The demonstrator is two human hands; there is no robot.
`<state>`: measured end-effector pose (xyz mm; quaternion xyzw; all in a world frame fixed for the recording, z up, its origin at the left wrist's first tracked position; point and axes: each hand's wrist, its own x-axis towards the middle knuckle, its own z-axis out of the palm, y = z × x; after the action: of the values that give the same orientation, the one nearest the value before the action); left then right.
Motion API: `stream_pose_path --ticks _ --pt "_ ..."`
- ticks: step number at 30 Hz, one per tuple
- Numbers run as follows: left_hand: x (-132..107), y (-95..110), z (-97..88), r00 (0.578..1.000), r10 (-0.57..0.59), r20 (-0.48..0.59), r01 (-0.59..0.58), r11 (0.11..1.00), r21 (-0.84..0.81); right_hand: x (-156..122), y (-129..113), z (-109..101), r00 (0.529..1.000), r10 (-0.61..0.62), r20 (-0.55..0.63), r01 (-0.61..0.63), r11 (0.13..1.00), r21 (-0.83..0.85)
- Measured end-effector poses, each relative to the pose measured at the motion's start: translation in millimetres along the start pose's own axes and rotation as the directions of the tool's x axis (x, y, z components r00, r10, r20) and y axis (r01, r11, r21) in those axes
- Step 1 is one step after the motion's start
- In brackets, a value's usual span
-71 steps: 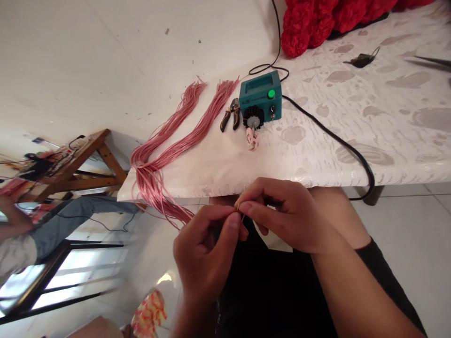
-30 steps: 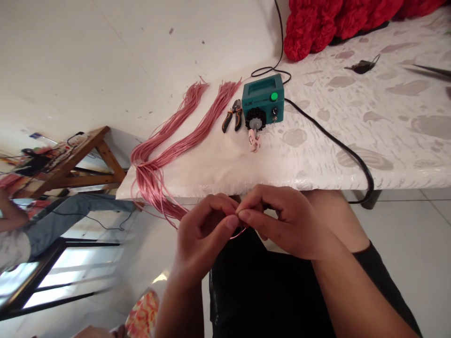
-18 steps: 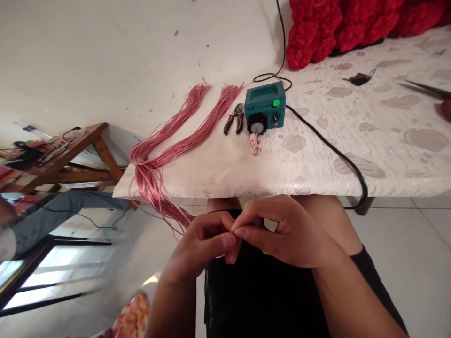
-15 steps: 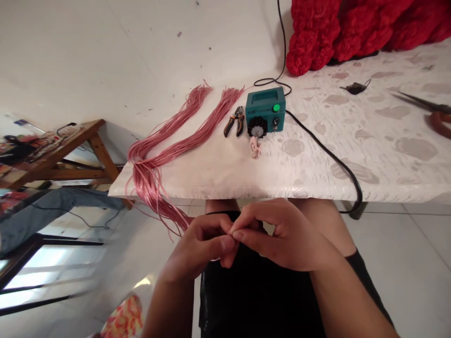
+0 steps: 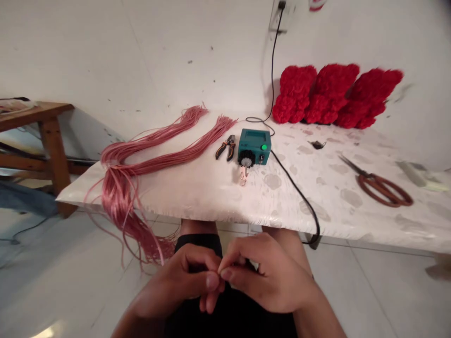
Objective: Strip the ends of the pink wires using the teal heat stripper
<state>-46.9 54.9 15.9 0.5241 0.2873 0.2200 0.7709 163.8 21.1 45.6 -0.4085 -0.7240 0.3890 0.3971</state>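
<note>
My left hand (image 5: 179,286) and my right hand (image 5: 271,277) meet over my lap, below the table's front edge. Thumbs and forefingers of both are pinched together at one spot. The thin pink strand seen between them earlier is hidden by the fingertips now. On the white patterned table (image 5: 211,199) lies a long bundle of pink strands (image 5: 165,143), its end hanging off the left corner. A teal box (image 5: 253,146) with a green button and a black toothed wheel stands mid-table, with a small pink piece (image 5: 243,176) in front of it.
Orange-handled pliers (image 5: 225,148) lie left of the box. A black cable (image 5: 296,190) runs from it over the table's front edge. Brown scissors (image 5: 382,187) lie at the right. Red fluffy pieces (image 5: 331,96) lean on the wall. A wooden bench (image 5: 45,126) stands at the left.
The view has tilted up and levelled, so my hands sit lower in the frame. They stay pinched together. The scissors and the whole row of red pieces have come into view.
</note>
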Motion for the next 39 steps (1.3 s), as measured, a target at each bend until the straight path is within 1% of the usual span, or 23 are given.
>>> stream_pose_path --ticks 6,8,11,13,15,17,18,19,20,21,22,24,25,26,28,29,30,31,32,34,35,37,39 --pt "-2.6 -9.5 -5.7 0.983 -0.076 0.164 0.087 0.994 -0.062 -4.4 2.1 3.3 0.999 -0.006 0.046 0.005 1.000 0.008" --pt "-2.8 -14.5 -4.5 0.982 -0.072 0.177 0.095 0.988 -0.123 -6.7 4.9 4.9 0.997 -0.015 0.073 0.014 1.000 0.019" --pt "-0.1 -20.3 -0.2 0.996 -0.044 0.072 0.058 0.979 -0.197 -5.1 11.7 1.1 0.994 -0.064 0.092 0.063 0.998 0.013" --pt "3.7 -21.4 3.3 1.000 -0.006 0.015 0.008 0.987 -0.160 2.7 18.3 -10.0 0.995 -0.063 0.071 0.064 0.998 -0.015" --pt "8.3 -19.4 7.1 0.999 0.029 -0.046 -0.032 0.997 -0.077 17.0 26.6 -28.5 0.999 -0.038 -0.033 0.035 0.996 -0.085" --pt "12.9 -14.4 10.9 0.980 0.075 -0.185 -0.075 0.997 0.010 36.2 36.7 -51.0 0.978 -0.073 -0.194 0.021 0.966 -0.258" --pt "15.3 -10.8 12.7 0.958 0.107 -0.266 -0.100 0.994 0.042 46.6 42.1 -61.9 0.965 -0.127 -0.228 0.034 0.927 -0.373" --pt "17.7 -6.5 14.0 0.929 0.144 -0.340 -0.131 0.989 0.063 56.8 47.5 -71.8 0.961 -0.178 -0.211 0.051 0.866 -0.498" --pt "20.2 -1.4 14.6 0.898 0.183 -0.400 -0.170 0.983 0.069 66.3 52.8 -80.0 0.964 -0.210 -0.160 0.072 0.793 -0.605" --pt "22.9 4.4 14.6 0.865 0.218 -0.452 -0.214 0.975 0.062 74.6 57.7 -86.4 0.969 -0.217 -0.119 0.087 0.748 -0.658" --pt "25.6 10.9 13.7 0.829 0.258 -0.496 -0.269 0.962 0.050 81.6 62.1 -90.9 0.974 -0.218 -0.055 0.111 0.678 -0.726" --pt "31.0 25.5 9.9 0.740 0.365 -0.566 -0.413 0.910 0.047 91.5 69.5 -94.8 0.978 -0.201 0.056 0.160 0.546 -0.823" --pt "33.6 33.2 7.6 0.679 0.437 -0.590 -0.496 0.865 0.070 94.8 72.6 -95.1 0.976 -0.192 0.100 0.183 0.485 -0.855" --pt "36.1 40.7 5.6 0.602 0.506 -0.618 -0.572 0.813 0.109 97.3 75.4 -94.7 0.974 -0.187 0.130 0.201 0.439 -0.876" --pt "41.4 53.6 3.7 0.446 0.608 -0.656 -0.650 0.724 0.229 101.3 80.3 -93.8 0.968 -0.191 0.165 0.229 0.389 -0.892" --pt "44.7 58.4 4.2 0.391 0.636 -0.666 -0.639 0.708 0.300 103.2 82.6 -93.7 0.963 -0.197 0.182 0.244 0.363 -0.899" --pt "48.9 61.6 5.5 0.354 0.660 -0.663 -0.602 0.703 0.379 105.3 84.7 -94.0 0.958 -0.205 0.198 0.259 0.340 -0.904" --pt "54.0 63.1 7.2 0.326 0.689 -0.647 -0.542 0.698 0.469 107.4 86.7 -94.6 0.953 -0.216 0.211 0.273 0.321 -0.907" --pt "60.2 63.0 8.8 0.312 0.718 -0.622 -0.463 0.687 0.560 109.7 88.5 -95.4 0.949 -0.227 0.220 0.284 0.304 -0.909" --pt "74.8 58.2 10.1 0.300 0.805 -0.512 -0.325 0.591 0.738 114.1 91.4 -97.4 0.941 -0.246 0.232 0.299 0.285 -0.911" --pt "82.4 54.2 9.6 0.318 0.841 -0.439 -0.284 0.526 0.802 115.9 92.5 -98.4 0.938 -0.254 0.236 0.304 0.277 -0.912" --pt "95.6 44.8 6.8 0.383 0.859 -0.339 -0.232 0.445 0.865 118.8 94.1 -100.4 0.929 -0.271 0.253 0.321 0.246 -0.915" --pt "103.8 35.7 3.7 0.451 0.834 -0.319 -0.184 0.436 0.881 120.3 96.1 -102.1 0.914 -0.294 0.279 0.346 0.207 -0.915"
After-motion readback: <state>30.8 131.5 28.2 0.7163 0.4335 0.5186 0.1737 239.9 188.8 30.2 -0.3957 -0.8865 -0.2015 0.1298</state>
